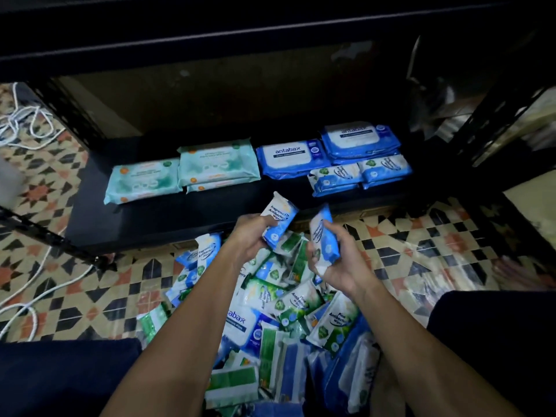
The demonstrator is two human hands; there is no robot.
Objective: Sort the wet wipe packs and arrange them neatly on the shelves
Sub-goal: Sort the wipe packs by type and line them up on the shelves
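Note:
My left hand (pixel 251 236) grips a small blue-and-white wipe pack (pixel 279 219), and my right hand (pixel 337 260) grips a second blue-and-white wipe pack (pixel 324 236). Both are held above a loose pile of blue and green wipe packs (pixel 288 314) on the tiled floor. On the black bottom shelf (pixel 168 218) lie pale green packs (pixel 141 180) at the left with a stack beside them (pixel 218 167), large blue antabax packs (pixel 290 158) and a stack of them (pixel 359 141), and small blue-and-white packs (pixel 359 174) at the right front.
White cables (pixel 27 127) lie on the patterned tile floor (pixel 421 245) at the left. The shelf's black upright (pixel 493 121) stands at the right and the upper shelf edge (pixel 240 34) hangs overhead. My knees (pixel 60 377) flank the pile.

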